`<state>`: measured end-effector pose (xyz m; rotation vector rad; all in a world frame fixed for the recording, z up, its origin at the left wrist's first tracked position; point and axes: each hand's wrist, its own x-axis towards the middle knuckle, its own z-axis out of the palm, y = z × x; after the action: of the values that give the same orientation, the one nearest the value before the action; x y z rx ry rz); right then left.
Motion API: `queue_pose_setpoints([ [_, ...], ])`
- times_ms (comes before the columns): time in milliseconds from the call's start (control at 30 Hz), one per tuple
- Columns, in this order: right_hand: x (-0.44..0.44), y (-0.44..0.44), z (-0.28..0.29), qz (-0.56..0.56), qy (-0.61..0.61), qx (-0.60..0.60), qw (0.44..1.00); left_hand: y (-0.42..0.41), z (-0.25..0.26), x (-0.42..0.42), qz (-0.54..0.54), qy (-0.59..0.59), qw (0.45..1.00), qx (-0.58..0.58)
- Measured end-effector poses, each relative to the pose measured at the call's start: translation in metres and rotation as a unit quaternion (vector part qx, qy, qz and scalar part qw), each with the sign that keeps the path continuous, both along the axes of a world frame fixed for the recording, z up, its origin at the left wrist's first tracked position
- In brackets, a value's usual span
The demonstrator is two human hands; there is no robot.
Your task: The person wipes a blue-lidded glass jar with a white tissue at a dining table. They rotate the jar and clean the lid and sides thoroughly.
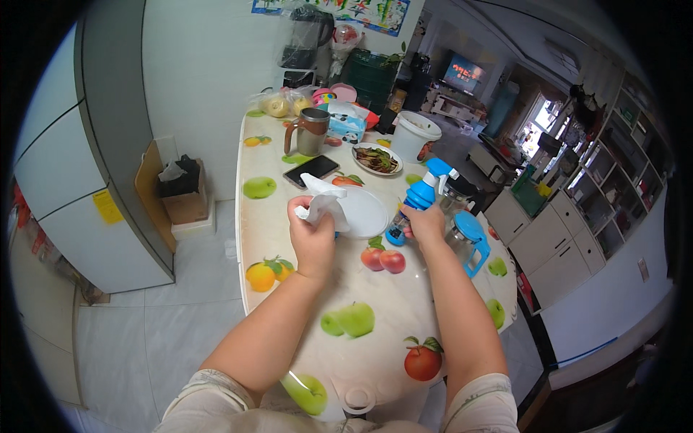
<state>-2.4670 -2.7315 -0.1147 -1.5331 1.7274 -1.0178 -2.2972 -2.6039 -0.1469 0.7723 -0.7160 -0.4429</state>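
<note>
A crumpled white tissue (328, 208) is pinched in my left hand (313, 238), above the table with the fruit-printed cover (390, 308). My right hand (427, 223) grips the body of a spray bottle (422, 190) with a blue trigger head and a transparent lower part. Between the two hands lies a round white lid or plate (367, 212), its left side partly hidden by the tissue and my left hand. Just right of my right wrist stands a glass pitcher with a blue lid and handle (470, 230). A small blue bit shows beside my left hand, too covered to identify.
Beyond my hands are a smartphone (311, 171), a steel mug with a brown handle (312, 131), a plate of cooked food (377, 158) and a white bucket (414, 135). A tissue pack (346, 127) and bagged produce (276, 104) sit farther back. A refrigerator (81, 162) stands left.
</note>
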Motion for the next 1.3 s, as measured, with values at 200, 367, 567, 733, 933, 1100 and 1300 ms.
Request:
queue_pose_setpoints([
  [200,0.036,-0.039,-0.034,0.004,-0.045,-0.111,0.993,-0.013,-0.019,-0.009,0.009,-0.055,0.997,0.046],
  [367,-0.001,-0.072,-0.055,0.06,0.064,-0.063,0.994,-0.02,-0.025,-0.021,0.015,-0.102,0.991,0.082],
  [567,-0.025,0.027,0.009,0.199,0.098,-0.165,0.961,-0.033,-0.022,-0.015,-0.003,-0.042,0.997,0.062],
  [733,-0.027,0.001,-0.012,0.237,0.294,-0.204,0.903,-0.028,-0.021,-0.021,-0.051,-0.01,0.99,0.134],
  [933,-0.017,-0.041,-0.015,0.362,0.455,-0.252,0.774,-0.02,-0.015,-0.007,-0.041,0.05,0.994,0.083],
  [1100,-0.027,-0.064,-0.023,0.35,0.391,-0.28,0.804,-0.02,-0.013,-0.003,-0.025,0.038,0.998,0.041],
  [1300,-0.021,-0.084,0.025,0.077,0.107,-0.251,0.959,-0.018,-0.009,-0.003,-0.021,0.065,0.997,0.034],
])
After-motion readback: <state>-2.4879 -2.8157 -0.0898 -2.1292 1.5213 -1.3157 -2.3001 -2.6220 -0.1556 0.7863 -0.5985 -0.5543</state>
